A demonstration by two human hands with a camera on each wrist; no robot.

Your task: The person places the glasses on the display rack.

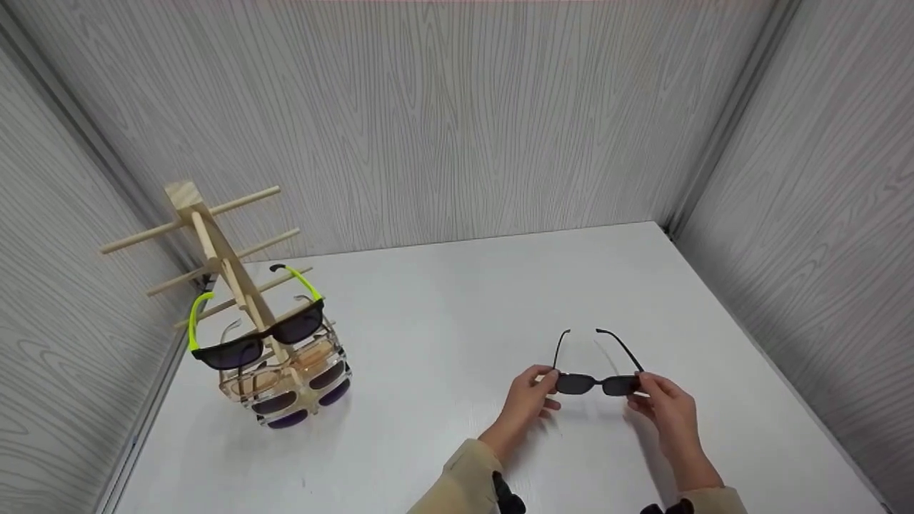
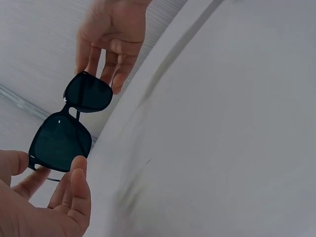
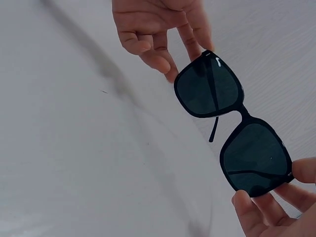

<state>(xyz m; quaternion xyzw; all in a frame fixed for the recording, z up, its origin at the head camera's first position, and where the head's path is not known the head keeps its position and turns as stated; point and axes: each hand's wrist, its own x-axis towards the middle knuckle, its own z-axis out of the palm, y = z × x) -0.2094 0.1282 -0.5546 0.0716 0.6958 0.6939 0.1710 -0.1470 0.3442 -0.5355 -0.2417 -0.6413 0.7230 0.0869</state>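
Black sunglasses (image 1: 596, 384) with dark lenses are held above the white table, their arms unfolded and pointing away from the person. The left hand (image 1: 527, 400) pinches one outer corner of the frame between thumb and fingers. At the opposite corner, the right hand (image 1: 668, 410) grips the frame the same way. In the left wrist view, the sunglasses (image 2: 61, 140) hang between both hands, lenses toward the camera. The right wrist view shows the sunglasses (image 3: 256, 155) with the thumb at the hinge and a fingertip at the lower rim.
A wooden display stand (image 1: 235, 268) with several pegs rises at the left of the white table (image 1: 443, 335). Black sunglasses with neon-yellow arms (image 1: 260, 343) hang on it above several clear-framed pairs (image 1: 300, 389). Grey wood-grain panels (image 1: 428, 121) enclose the table.
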